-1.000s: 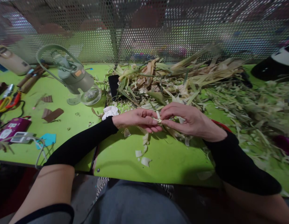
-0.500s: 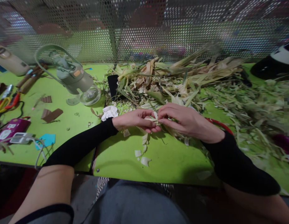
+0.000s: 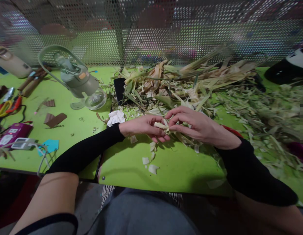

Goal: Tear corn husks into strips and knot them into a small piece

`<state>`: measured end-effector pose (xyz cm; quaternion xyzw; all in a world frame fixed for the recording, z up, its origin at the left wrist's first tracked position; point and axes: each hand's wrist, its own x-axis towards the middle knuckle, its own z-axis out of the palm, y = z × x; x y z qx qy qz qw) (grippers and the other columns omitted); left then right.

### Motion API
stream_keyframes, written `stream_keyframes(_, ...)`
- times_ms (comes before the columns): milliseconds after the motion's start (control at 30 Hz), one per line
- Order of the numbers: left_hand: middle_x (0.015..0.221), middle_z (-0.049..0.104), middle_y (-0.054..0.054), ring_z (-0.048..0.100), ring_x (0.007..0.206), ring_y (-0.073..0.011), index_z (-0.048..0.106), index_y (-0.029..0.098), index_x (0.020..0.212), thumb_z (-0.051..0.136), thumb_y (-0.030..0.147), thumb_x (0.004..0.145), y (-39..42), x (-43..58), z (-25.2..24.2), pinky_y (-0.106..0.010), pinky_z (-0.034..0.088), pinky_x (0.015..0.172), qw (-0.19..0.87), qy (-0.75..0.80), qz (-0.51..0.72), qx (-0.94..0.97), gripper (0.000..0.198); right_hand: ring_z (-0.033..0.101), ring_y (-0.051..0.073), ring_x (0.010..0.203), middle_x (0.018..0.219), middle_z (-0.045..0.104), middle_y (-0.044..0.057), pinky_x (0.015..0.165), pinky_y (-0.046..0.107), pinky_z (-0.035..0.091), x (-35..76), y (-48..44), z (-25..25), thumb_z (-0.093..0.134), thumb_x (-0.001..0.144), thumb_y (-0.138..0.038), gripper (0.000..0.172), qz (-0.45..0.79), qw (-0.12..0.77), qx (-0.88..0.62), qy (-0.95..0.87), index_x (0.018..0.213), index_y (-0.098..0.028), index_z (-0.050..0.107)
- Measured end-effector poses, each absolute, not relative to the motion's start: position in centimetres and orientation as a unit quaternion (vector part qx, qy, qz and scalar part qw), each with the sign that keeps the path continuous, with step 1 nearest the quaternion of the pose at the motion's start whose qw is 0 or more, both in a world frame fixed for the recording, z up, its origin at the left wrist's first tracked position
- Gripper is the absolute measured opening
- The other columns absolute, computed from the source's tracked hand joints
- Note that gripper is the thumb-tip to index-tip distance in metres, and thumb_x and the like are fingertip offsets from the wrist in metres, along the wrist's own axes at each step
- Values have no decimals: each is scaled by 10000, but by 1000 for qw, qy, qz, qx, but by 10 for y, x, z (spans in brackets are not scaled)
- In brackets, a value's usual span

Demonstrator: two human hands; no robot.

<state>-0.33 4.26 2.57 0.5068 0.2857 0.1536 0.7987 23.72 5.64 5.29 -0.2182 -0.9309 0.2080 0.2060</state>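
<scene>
My left hand (image 3: 141, 126) and my right hand (image 3: 195, 125) meet over the green table (image 3: 176, 166), both pinched on a small pale leaf strip (image 3: 161, 126) held between their fingertips. Both forearms wear black sleeves. Right behind the hands lies a big heap of dried leaves and husks (image 3: 188, 81). Several cut pale leaf bits (image 3: 149, 160) lie on the table just below the hands.
A small green desk fan (image 3: 75, 80) stands at the left. A crumpled white tissue (image 3: 115, 117) and a black phone (image 3: 119, 88) sit near the heap. Scissors (image 3: 7, 106), a pink device (image 3: 11, 133) and brown card scraps (image 3: 55, 120) lie far left. A perforated metal screen (image 3: 151, 29) closes the back.
The hands stay pinched together on the strip; the fingers have shifted slightly as they work it, and the view has drifted a little.
</scene>
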Motion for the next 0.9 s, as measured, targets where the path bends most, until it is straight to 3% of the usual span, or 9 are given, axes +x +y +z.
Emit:
stream_keyframes(200, 1023, 809, -65, 776, 858, -127, 606, 162, 1086, 689, 113, 940, 42, -3, 28, -285, 621, 792, 793, 295, 147, 513, 175, 713, 229, 995, 1133, 736, 105, 882, 381, 559, 235, 55, 52, 569, 1050, -390, 251, 236, 217, -226, -920, 912, -219, 690)
stream_keyframes(400, 972, 811, -67, 779, 829, -122, 606, 151, 1117, 684, 83, 931, 43, -3, 28, -241, 606, 730, 798, 299, 142, 504, 213, 715, 246, 1037, 1198, 728, 123, 886, 391, 542, 240, 51, 59, 578, 1036, -384, 235, 251, 167, -247, -921, 913, -217, 689)
stream_keyframes(600, 955, 812, -66, 785, 838, -112, 622, 137, 1053, 678, 94, 954, 43, -3, 25, -250, 622, 795, 799, 290, 158, 503, 122, 718, 256, 1021, 1214, 717, 141, 829, 388, 543, 238, 46, 56, 582, 1026, -394, 251, 229, 167, -261, -923, 923, -204, 711)
stream_keyframes(900, 977, 816, -104, 786, 874, -115, 660, 121, 1067, 653, 212, 1021, 45, -2, 22, -238, 624, 820, 805, 276, 196, 487, 103, 704, 270, 1037, 1222, 707, 145, 883, 424, 551, 235, 50, 56, 545, 1035, -396, 262, 233, 177, -267, -918, 974, -214, 724)
